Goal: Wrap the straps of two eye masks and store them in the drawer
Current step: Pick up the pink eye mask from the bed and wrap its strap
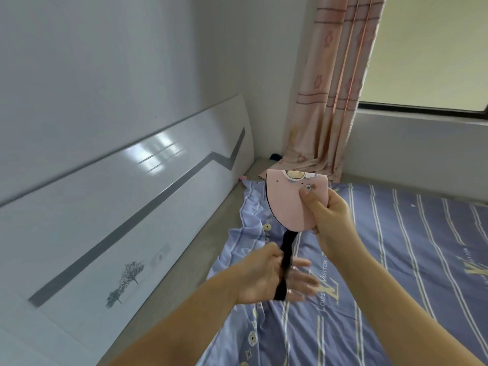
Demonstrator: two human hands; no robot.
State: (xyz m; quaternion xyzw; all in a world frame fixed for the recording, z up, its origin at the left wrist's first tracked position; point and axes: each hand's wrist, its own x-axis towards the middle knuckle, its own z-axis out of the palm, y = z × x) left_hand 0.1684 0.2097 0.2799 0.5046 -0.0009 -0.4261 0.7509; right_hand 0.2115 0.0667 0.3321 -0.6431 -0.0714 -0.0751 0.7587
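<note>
A pink eye mask (286, 204) with a cartoon print, folded in half, is held up above the bed. My right hand (330, 220) pinches its lower right edge, thumb on the front. Its black strap (284, 262) hangs down from the mask's bottom tip. My left hand (266, 276) grips the strap lower down and pulls it taut; the fingers are blurred. A second eye mask and the drawer are not in view.
A blue striped bedsheet (396, 260) covers the bed below my hands. A glossy white headboard (118, 207) leans along the left wall. A pink curtain (330, 88) hangs at the far corner beside a window (433, 51).
</note>
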